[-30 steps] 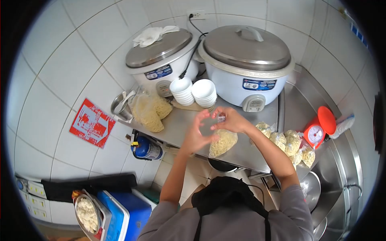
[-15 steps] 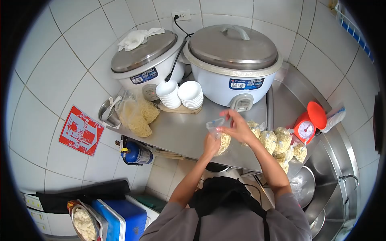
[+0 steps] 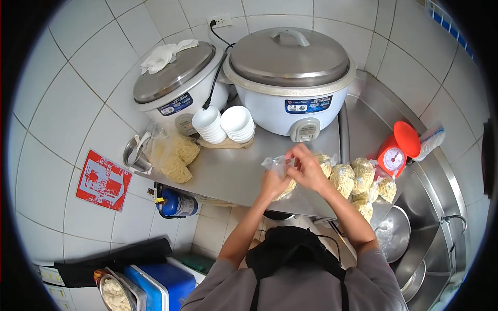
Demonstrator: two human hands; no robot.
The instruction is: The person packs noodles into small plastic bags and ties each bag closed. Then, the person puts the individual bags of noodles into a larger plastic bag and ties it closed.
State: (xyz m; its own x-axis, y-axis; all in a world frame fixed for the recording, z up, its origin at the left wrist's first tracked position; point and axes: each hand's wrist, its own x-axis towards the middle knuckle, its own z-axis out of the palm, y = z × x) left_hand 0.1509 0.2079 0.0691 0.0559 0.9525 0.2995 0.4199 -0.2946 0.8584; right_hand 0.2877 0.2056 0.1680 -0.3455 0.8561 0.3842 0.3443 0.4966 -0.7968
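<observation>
Two hands meet at the neck of a bag of noodles (image 3: 287,191), near the bench's (image 3: 228,173) front edge.
The left hand (image 3: 274,183) is closed around the neck; the right hand (image 3: 307,170) pinches it with bent fingers. The noodles lie on the near side of the hands, the loose plastic pointing toward the back left. The right hand is nearer the filled bags (image 3: 343,180).

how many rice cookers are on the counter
2. The smaller rice cooker stands at the back left, with a white cloth on its lid; the larger rice cooker is to its right. I see no sign of another hidden.
</observation>
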